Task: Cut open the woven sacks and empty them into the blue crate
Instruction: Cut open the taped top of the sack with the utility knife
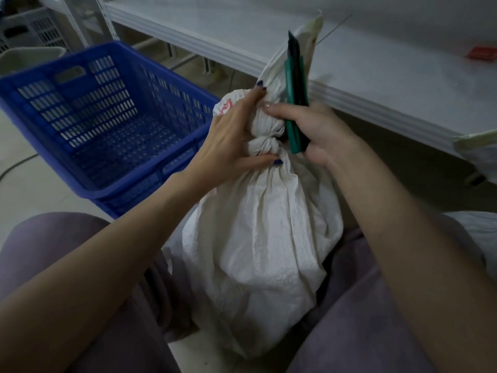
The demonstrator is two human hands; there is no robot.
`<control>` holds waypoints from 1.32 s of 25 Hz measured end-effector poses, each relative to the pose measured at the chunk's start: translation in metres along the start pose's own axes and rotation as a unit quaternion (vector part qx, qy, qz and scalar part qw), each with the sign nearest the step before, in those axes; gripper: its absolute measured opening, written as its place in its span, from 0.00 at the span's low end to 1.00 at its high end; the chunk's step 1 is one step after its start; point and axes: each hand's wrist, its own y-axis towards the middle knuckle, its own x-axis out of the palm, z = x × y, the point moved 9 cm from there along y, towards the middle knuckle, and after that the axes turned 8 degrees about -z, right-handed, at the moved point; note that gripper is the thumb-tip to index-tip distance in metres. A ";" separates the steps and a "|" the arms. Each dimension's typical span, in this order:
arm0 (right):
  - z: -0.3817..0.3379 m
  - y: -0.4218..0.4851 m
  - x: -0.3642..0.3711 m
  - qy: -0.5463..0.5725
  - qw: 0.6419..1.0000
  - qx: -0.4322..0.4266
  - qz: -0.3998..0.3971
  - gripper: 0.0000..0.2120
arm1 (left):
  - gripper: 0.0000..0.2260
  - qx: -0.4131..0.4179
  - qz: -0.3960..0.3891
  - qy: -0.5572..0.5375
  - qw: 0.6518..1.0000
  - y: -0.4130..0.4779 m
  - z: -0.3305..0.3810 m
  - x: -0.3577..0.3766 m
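1. Standing upright on the floor between the person's knees, a full white woven sack (258,238) is tied shut at a knotted neck (262,144). If it were cut low on the body, or tipped too early, the contents would likely spill on the floor.
2. A blue crate (80,59) sits to the left, just beside the sack, with nothing visible inside. It looks light, so a heavy pour against its near rim might push it away.
3. The left hand (234,138) grasps the neck, with fingers curled over the knot and thumb beneath it. These fingers sit right where a cut would go, so a slipping blade could nick them.
4. The right hand (320,133) clasps a green utility knife (295,103), which points upward alongside the neck. One fingertip touches the fabric.
5. Hidden or unclear:
   - The sack's contents cannot be seen.
   - A second pale sack (478,154) is cut off at the right edge.
   - The knife tip is dark and blurred, so how far the blade is out cannot be told.
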 end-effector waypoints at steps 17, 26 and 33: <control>0.042 0.010 0.010 0.026 0.999 0.030 0.020 0.10 | 0.30 -0.025 0.023 -0.061 0.998 -0.018 -0.012 -0.002; -0.004 0.006 -0.002 -0.154 0.985 -0.072 0.017 0.13 | 0.22 -0.225 0.104 -0.017 0.969 -0.025 -0.023 -0.015; -0.010 0.005 -0.012 -0.278 0.954 -0.090 0.061 0.18 | 0.16 -0.253 0.081 -0.110 0.958 -0.016 -0.033 -0.008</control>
